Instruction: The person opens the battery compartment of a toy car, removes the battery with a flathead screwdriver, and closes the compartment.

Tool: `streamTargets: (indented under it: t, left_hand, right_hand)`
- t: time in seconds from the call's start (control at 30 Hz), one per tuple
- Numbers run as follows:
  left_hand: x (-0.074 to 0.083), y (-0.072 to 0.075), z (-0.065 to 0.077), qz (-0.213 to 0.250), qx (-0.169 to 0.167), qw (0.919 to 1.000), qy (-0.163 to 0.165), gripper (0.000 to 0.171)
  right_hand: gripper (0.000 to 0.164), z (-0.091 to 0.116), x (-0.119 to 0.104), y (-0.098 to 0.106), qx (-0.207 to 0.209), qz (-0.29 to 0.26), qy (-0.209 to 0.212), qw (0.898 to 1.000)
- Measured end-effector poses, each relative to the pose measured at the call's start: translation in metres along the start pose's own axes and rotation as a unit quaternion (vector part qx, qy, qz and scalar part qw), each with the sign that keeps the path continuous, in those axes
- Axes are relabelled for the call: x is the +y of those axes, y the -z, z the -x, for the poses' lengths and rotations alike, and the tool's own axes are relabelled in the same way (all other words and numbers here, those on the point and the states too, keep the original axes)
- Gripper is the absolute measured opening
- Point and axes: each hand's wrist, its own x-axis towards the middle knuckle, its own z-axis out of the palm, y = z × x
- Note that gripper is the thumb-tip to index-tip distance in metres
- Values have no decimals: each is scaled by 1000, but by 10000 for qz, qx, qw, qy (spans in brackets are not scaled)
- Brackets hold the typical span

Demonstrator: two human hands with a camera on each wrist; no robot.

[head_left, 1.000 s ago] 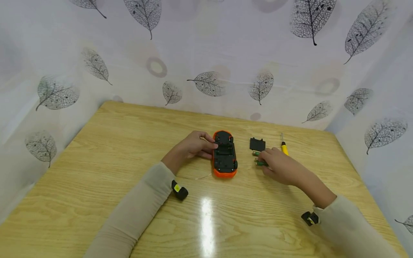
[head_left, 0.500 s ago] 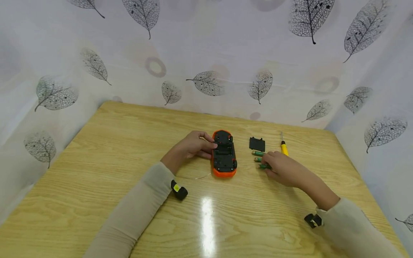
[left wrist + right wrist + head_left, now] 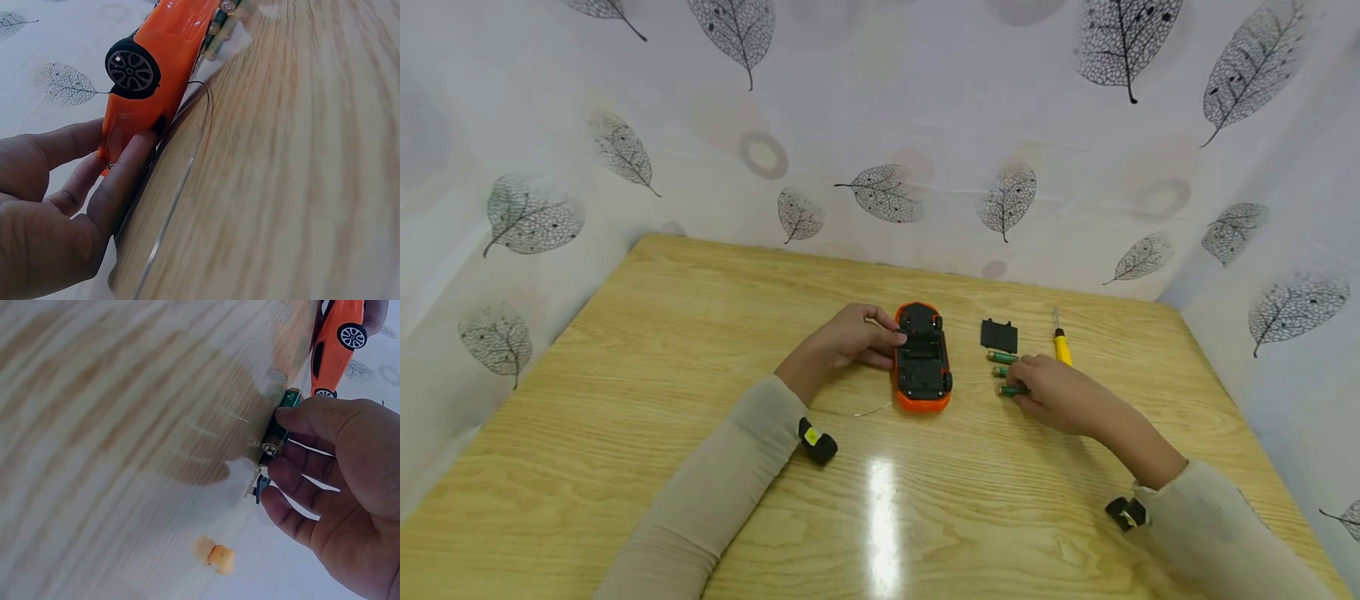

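Note:
An orange toy car (image 3: 922, 385) lies upside down on the table, its black underside and uncovered battery bay (image 3: 922, 348) showing in the head view. My left hand (image 3: 859, 337) holds it by the left side, thumb over the underside's edge and fingers along the body. To the right of the car, several green batteries (image 3: 1002, 357) lie roughly parallel. My right hand (image 3: 1054, 392) pinches the nearest battery (image 3: 275, 436) between thumb and fingers, low over the table. The fingers partly hide the other batteries in the head view.
A black battery cover (image 3: 998, 336) lies just beyond the batteries. Right of it is a screwdriver with a yellow handle (image 3: 1062, 348), partly behind my right hand. A thin wire (image 3: 181, 181) trails over the table from the car. Leaf-patterned cloth (image 3: 917, 108) hangs around the table.
My right hand has shifted slightly right and nearer, and the batteries, bunched under its fingers a second ago, now lie spread apart. The left hand and the toy car have stayed put.

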Motion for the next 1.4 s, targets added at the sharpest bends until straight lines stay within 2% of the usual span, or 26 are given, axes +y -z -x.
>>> streamTargets:
  t: [0.4,0.53,0.7,1.07,1.4]
  left_hand:
    - [-1,1,0,-9,12,10000,-22,22]
    - [-1,1,0,-14,6,10000,-18,23]
    - [-1,1,1,-5,5,10000,-36,22]
    - [0,0,1,-29,33,10000,26,22]
    - [0,0,-1,-7,23,10000,25,24]
  right_hand:
    - [15,1,-1,7,-21,61,-31,10000]
    - [12,0,-3,12,254,47,20,9997]
    - [13,-4,6,13,539,127,19,9985]
    - [16,-21,27,21,528,-4,-459,9975]
    - [22,-42,43,23,280,-206,-887,9955]
